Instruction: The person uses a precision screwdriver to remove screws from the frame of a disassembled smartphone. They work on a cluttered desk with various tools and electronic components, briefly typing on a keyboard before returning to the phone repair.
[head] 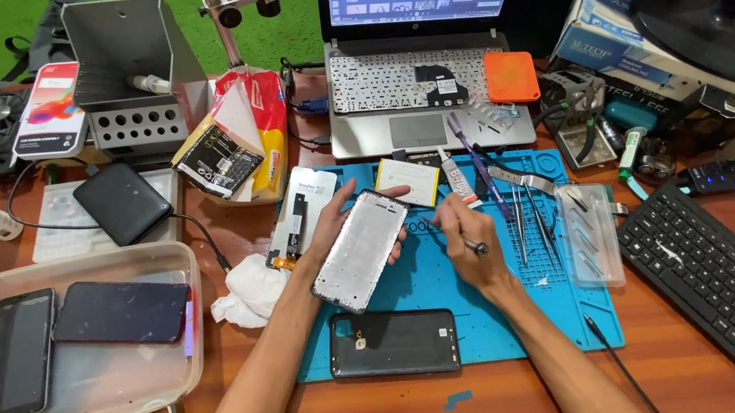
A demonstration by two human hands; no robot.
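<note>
My left hand holds a silver phone frame tilted above the blue work mat. My right hand grips a thin dark tool, its tip close to the frame's right edge. A small glue tube stands just behind that hand. A black phone back cover lies on the mat near me. A white screen part rests behind the frame, beside a yellow-edged battery.
A clear plastic tub at left holds two phones. A laptop stands behind the mat, a black keyboard lies at right. Tweezers and a clear parts tray sit on the mat's right side. White tissue lies at left.
</note>
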